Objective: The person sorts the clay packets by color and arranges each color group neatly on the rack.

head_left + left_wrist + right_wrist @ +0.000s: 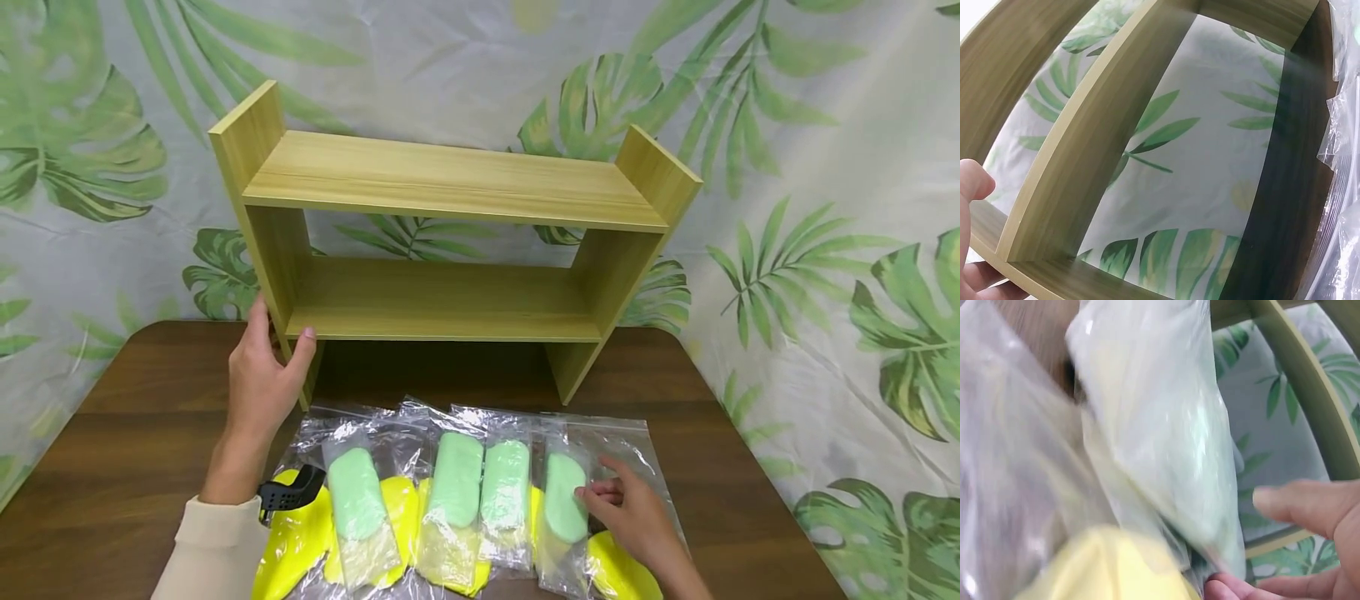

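On the left, my left hand (262, 367) grips the side panel of a wooden shelf unit (442, 304), thumb on the front edge and fingers around the outer side. That thumb (975, 180) also shows beside the panel in the left wrist view. In front of the shelf lie several clear bags with pale green oblong items (356, 492). My right hand (633, 508) is at the rightmost green one (566, 496), fingertips touching its bag (1160, 425) at the edge, the other fingers apart. What the green items are, I cannot tell.
Larger zip bags with bright yellow items (296, 542) lie under the green ones. The shelf stands on a dark brown table (97, 467), against a leaf-printed cloth (795, 150). A black strap (292, 492) sits on the left wrist.
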The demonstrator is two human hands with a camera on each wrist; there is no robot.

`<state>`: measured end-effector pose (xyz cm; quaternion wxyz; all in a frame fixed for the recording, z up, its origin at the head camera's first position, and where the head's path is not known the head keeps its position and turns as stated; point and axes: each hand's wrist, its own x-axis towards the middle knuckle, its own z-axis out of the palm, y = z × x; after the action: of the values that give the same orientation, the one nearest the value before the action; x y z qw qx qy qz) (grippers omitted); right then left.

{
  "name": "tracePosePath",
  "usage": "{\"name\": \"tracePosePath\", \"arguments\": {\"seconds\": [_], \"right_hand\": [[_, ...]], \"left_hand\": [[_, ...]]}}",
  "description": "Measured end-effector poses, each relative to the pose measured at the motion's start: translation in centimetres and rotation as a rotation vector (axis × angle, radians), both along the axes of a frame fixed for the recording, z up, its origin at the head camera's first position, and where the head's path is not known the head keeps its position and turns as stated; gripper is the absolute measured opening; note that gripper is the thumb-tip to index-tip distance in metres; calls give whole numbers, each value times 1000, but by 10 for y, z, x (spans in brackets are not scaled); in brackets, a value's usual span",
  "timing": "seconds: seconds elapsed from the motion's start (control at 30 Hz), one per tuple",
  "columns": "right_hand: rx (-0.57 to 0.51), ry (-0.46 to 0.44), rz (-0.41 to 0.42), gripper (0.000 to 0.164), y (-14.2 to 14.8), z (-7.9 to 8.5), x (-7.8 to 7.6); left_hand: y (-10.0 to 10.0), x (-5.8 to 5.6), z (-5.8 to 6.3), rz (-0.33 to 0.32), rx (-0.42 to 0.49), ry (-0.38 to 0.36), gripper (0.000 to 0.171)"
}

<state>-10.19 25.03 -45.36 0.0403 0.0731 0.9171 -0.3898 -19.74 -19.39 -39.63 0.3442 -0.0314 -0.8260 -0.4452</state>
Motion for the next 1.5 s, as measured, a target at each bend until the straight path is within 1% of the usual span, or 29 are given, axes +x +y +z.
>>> {"name": "tracePosePath", "arguments": {"seconds": [0.13, 0.23, 0.3, 0.4, 0.47, 0.67, 0.9, 0.97, 1.2, 1.5], "right_hand": [[-78, 1, -35, 54, -3, -2, -5], [-179, 3, -52, 43, -6, -3, -9], [-247, -12, -62, 39, -8, -4, -11], [-326, -54, -66, 38, -9, -5, -12], [-338, -71, -56, 37, -9, -6, -13], [-347, -56, 10, 40, -9, -8, -12], [-476, -86, 86, 47, -8, -7, -13], [-493, -100, 92, 48, -8, -7, -13], [-468, -127, 62, 47, -8, -5, -14], [-519, -146, 64, 50, -8, -5, -15]], "left_hand": [[0, 0, 1, 0, -7, 12, 63], [0, 0, 1, 5, -9, 7, 63], [0, 0, 1, 5, -9, 0, 63], [1, 0, 1, 5, -11, -11, 64], [1, 0, 1, 5, -10, -12, 64], [2, 0, 0, 12, -6, -15, 62], [1, 0, 0, 8, 0, -17, 63], [1, 0, 0, 5, 2, -18, 63], [0, 0, -1, 3, 1, -19, 63], [0, 0, 1, 6, 5, -30, 63]]}}
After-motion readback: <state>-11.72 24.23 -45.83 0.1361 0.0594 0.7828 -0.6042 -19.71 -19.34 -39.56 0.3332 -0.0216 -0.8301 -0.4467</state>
